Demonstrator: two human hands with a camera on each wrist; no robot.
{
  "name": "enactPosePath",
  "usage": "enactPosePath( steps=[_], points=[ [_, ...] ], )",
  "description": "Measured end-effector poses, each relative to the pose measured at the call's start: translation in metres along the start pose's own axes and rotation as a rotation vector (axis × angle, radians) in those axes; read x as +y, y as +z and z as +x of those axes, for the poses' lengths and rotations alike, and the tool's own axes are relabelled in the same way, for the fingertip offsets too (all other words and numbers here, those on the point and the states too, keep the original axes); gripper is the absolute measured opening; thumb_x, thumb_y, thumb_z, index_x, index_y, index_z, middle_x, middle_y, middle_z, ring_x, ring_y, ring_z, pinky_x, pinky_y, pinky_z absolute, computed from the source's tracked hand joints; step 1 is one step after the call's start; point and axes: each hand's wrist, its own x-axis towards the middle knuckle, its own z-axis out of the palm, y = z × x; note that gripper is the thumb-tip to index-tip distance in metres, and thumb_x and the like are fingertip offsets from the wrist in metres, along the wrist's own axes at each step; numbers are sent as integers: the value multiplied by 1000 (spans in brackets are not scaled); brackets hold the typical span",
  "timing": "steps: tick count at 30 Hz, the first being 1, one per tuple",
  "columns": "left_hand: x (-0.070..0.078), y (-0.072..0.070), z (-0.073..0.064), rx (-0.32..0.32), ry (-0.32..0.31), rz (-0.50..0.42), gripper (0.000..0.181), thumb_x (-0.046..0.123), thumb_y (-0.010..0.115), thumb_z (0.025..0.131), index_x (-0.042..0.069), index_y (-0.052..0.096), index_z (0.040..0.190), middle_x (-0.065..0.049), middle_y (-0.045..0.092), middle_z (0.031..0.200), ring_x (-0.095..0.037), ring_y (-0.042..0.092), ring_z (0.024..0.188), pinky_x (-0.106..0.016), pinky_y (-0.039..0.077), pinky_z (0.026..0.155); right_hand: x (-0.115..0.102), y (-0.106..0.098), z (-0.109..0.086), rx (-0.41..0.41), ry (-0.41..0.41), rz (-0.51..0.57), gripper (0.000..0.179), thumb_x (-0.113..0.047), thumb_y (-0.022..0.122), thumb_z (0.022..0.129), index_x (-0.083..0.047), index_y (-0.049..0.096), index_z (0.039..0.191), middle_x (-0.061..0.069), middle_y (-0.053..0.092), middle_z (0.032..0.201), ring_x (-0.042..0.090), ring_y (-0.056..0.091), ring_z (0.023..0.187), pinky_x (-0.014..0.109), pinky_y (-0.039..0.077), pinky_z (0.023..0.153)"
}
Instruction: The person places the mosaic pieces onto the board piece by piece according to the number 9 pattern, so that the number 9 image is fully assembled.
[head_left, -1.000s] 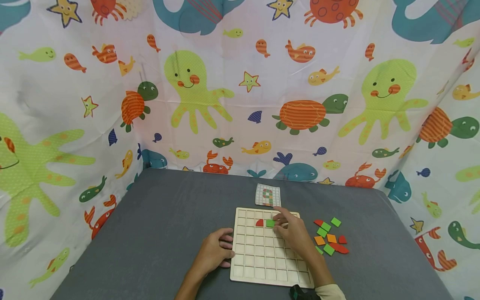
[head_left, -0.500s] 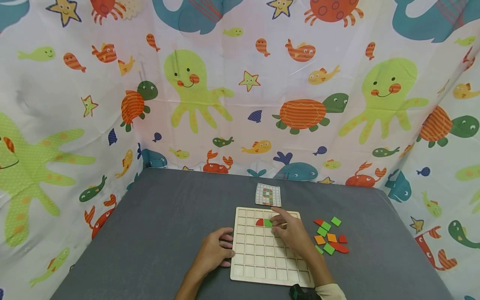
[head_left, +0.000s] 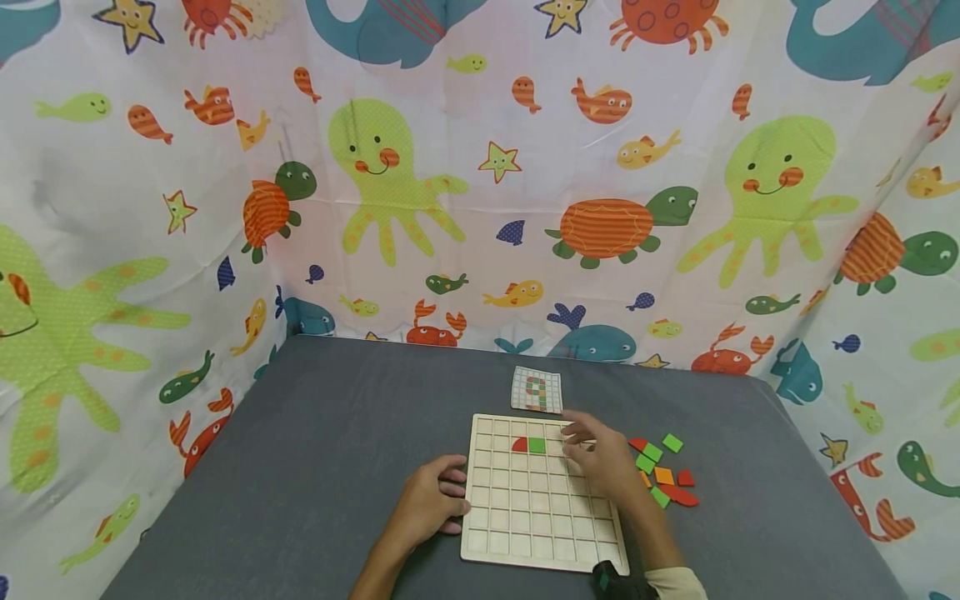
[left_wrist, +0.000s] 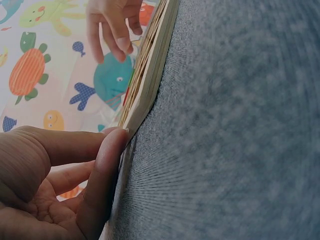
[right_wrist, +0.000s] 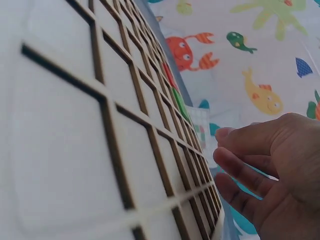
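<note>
A wooden grid board (head_left: 525, 525) lies on the grey table. In one of its upper rows a red quarter-round tile (head_left: 520, 445) and a green square tile (head_left: 537, 446) sit side by side. My left hand (head_left: 426, 504) holds the board's left edge; in the left wrist view its thumb (left_wrist: 107, 157) and forefinger meet at that edge. My right hand (head_left: 609, 458) hovers over the board's upper right part, fingers loosely bent and holding nothing. The right wrist view shows a gap between those fingertips and the grid.
A small pattern card (head_left: 536, 390) printed with coloured squares lies behind the board. To the board's right are scattered loose tiles: several green squares (head_left: 672, 443), orange squares (head_left: 663, 476) and red rounded pieces (head_left: 679, 495). A sea-animal cloth (head_left: 525, 208) hangs around the table.
The green square tile has shifted left into its cell beside the red one. My right hand has let go of it and moved right. My left hand has stayed in place.
</note>
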Motion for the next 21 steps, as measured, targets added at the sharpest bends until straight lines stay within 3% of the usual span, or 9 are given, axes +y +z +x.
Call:
enactPosePath(
  steps=[7, 16, 21],
  points=[
    [1, 1, 1, 1, -10, 7, 69, -12, 80, 77, 0, 61, 143, -16, 68, 121, -23, 70, 100, -39, 65, 55, 14, -14, -1, 45, 11, -30, 55, -2, 77, 95, -9, 61, 147, 9, 75, 119, 28, 72, 106, 47, 60, 89],
    [0, 1, 1, 4, -1, 2, 70, -13, 80, 77, -1, 61, 143, -17, 67, 120, -25, 70, 100, -40, 65, 55, 35, -35, -4, 111, 17, -111, 57, -3, 79, 94, -7, 60, 147, 11, 76, 117, 31, 71, 108, 49, 60, 89],
    [0, 1, 1, 3, -7, -3, 70, -12, 80, 77, -1, 60, 144, -17, 67, 120, -24, 70, 100, -40, 65, 55, 39, -48, -7, 112, 60, -124, 56, -5, 77, 96, -6, 59, 148, 13, 75, 121, 34, 69, 114, 51, 58, 92]
  ],
)
